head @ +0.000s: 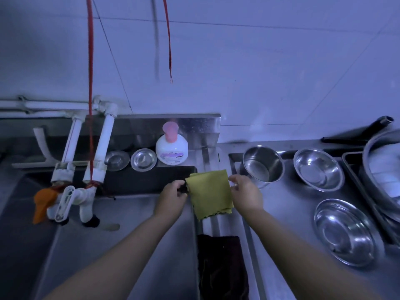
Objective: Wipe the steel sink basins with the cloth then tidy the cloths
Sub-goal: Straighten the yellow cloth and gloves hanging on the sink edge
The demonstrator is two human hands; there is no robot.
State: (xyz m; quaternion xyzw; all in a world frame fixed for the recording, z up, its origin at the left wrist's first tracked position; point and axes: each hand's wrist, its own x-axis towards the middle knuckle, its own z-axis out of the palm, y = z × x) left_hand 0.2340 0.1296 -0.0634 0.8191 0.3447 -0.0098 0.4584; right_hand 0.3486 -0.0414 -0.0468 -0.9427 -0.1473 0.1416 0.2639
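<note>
Holding a folded yellow-green cloth by its two upper corners, both hands are raised over the steel divider between the sink basin and the counter. The left hand pinches the cloth's left corner with curled fingers, and a small dark bit shows at that grip, too blurred to tell what it is. The right hand pinches the right corner between thumb and fingertips. The cloth hangs flat between them, its scalloped lower edge reaching down across the divider. Below it, a dark cloth lies draped over the same divider, nearer the person. At the back ledge of the sink stand a white pump bottle with a pink top and two small steel dishes beside it. White pipes come down on the left to taps, one with an orange rag tied around it. On the counter to the right sit a steel pot and two steel bowls, well apart from the cloth.
</note>
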